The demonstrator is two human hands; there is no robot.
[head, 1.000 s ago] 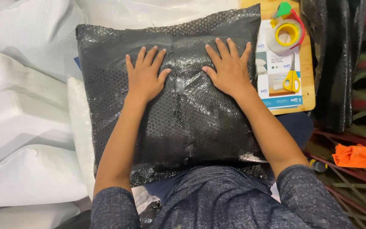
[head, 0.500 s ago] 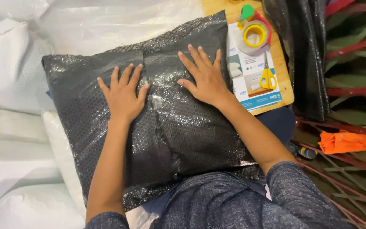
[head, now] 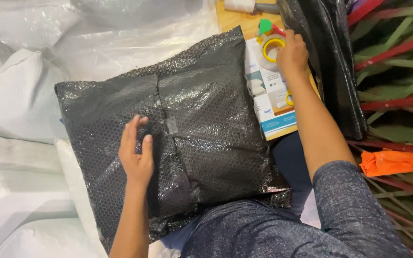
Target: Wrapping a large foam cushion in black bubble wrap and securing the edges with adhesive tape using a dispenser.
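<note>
A black bubble-wrap parcel point(head: 178, 138) lay across the person's lap, its flaps overlapped along a seam down the middle, where a short strip of clear tape point(head: 172, 125) was seen. The left hand point(head: 137, 155) was laid flat on the wrap just left of the seam, fingers together and extended, pressing rather than gripping. The right hand point(head: 292, 52) was stretched out to a tape roll point(head: 269, 50) on a printed box point(head: 269, 102), well apart from the parcel; its fingers were curled onto the roll's rim, though whether the roll was actually clamped could not be told.

The parcel was judged soft and light, pillow-like, since the wrap dimpled under the palm and bulged at the edges. The film looked glossy and probably slippery, so the flaps were likely to spring open unless held down beside the seam. A flat palm near the overlap was judged the best hold; pinching would only have gathered loose film. The roll was judged rigid and light, best taken by its outer rim.

White plastic sheeting point(head: 20, 95) lay to the left, an orange cloth point(head: 390, 161) to the right.
</note>
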